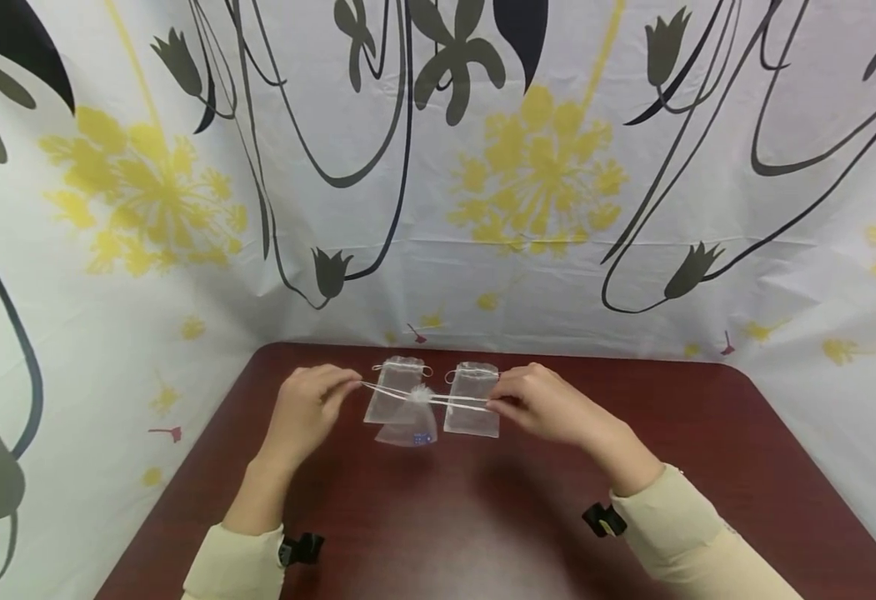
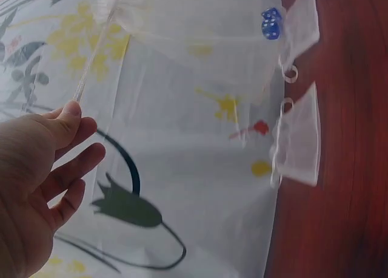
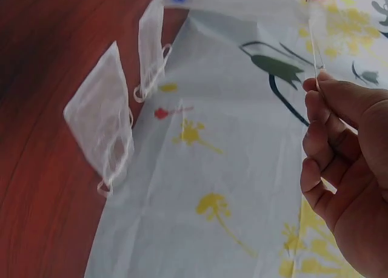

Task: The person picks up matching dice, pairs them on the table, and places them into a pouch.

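Observation:
A sheer white drawstring pouch (image 1: 406,430) hangs between my hands, its neck gathered tight. Blue dice (image 2: 271,24) with white dots lie at its bottom. My left hand (image 1: 308,410) pinches the drawstring (image 1: 458,402) on one side between thumb and forefinger. On the other side, my right hand (image 1: 544,402) pinches the opposite end of the cord, which runs taut between both hands. In the right wrist view, the right hand's other fingers (image 3: 315,141) curl loosely below the pinch.
Two more flat sheer pouches lie on the dark red table behind the held one, a left pouch (image 1: 387,404) and a right pouch (image 1: 475,414). A white flower-patterned cloth (image 1: 422,208) rises behind the table (image 1: 438,517) and along its sides.

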`<state>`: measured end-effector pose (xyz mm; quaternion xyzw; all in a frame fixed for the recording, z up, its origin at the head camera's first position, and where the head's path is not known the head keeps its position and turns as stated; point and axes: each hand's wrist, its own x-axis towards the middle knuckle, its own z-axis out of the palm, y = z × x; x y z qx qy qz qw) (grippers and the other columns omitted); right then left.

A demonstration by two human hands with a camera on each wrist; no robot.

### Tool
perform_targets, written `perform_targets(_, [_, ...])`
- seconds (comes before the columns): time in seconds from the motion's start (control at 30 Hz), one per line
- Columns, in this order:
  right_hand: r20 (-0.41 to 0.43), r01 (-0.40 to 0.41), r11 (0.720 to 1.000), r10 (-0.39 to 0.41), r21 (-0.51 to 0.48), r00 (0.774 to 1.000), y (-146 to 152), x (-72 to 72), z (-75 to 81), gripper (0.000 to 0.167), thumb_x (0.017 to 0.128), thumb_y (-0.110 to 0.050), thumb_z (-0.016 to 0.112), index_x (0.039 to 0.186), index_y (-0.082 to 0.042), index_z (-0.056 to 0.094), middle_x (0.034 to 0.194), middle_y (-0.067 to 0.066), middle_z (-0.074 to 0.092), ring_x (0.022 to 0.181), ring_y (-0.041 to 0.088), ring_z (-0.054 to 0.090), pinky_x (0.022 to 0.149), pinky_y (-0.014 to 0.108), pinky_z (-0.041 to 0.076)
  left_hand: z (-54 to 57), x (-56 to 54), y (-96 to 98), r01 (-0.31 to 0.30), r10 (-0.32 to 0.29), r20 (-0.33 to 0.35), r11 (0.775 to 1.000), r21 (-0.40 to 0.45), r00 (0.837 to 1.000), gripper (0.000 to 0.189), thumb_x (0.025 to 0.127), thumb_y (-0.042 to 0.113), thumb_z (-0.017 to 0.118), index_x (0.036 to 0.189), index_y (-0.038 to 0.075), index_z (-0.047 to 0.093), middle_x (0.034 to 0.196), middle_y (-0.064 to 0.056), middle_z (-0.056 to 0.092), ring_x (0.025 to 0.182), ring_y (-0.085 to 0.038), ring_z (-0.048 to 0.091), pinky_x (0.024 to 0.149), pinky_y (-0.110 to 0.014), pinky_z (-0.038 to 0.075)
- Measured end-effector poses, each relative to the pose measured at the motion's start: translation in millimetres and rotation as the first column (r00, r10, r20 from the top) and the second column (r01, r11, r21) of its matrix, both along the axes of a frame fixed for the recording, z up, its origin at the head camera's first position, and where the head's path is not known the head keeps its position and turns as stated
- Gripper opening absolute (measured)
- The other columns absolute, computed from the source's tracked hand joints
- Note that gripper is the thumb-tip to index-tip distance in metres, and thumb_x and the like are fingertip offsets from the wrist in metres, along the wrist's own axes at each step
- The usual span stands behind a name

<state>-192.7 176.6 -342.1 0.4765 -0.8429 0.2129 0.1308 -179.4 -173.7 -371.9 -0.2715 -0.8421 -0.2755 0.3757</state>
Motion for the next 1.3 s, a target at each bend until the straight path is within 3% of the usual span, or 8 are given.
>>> perform_targets(0.43, [0.048,-0.074,0.997,0.074,-0.013,0.996,-76.8,-17.7,-13.7,0.008,0.097,-0.013,0.07,0.095,-0.012,0.078,0.087,-0.005,0.071,0.074,0.004,0.06,0.066,0.024,0.05,-11.1,-1.1,-65.2,-0.163,0.167,0.11,0.986,-0.046,0.98,0.01,0.084,0.004,0.082,0.093,0.004,0.078,0.085,-0.006,0.075,0.078,-0.027,0.071,0.074,-0.046,0.055])
perform_targets(0.6, [0.063,-0.093,0.996,0.093,-0.005,0.994,-103.6,-26.3,-20.3,0.008,0.097,-0.012,0.07,0.094,-0.011,0.077,0.086,-0.004,0.071,0.074,0.005,0.061,0.066,0.023,0.051,-18.2,-5.6,-88.9,-0.199,0.205,0.105,0.978,-0.065,0.973,0.01,0.084,0.002,0.081,0.093,0.001,0.077,0.085,-0.009,0.074,0.077,-0.029,0.07,0.071,-0.047,0.056])
perform_targets(1.0, [0.015,-0.007,1.0,0.006,0.025,1.0,-158.3,-50.3,-29.4,0.011,0.098,-0.017,0.069,0.094,-0.013,0.079,0.088,-0.004,0.073,0.078,0.011,0.066,0.072,0.031,0.053,-21.9,-19.8,-125.9,-0.266,0.275,0.172,0.961,-0.072,0.946,0.01,0.088,0.003,0.077,0.095,-0.003,0.076,0.091,-0.018,0.075,0.086,-0.039,0.071,0.079,-0.053,0.056])
perform_targets(1.3, [0.033,0.092,0.994,-0.094,0.062,0.995,-175.1,-71.4,-40.1,0.012,0.099,-0.017,0.068,0.097,-0.011,0.079,0.09,-0.001,0.076,0.077,0.014,0.07,0.071,0.033,0.057,-29.2,-45.8,-142.6,-0.263,0.3,0.33,0.953,-0.152,0.895,0.014,0.096,0.009,0.069,0.103,-0.002,0.075,0.101,-0.019,0.074,0.098,-0.042,0.068,0.092,-0.056,0.05])
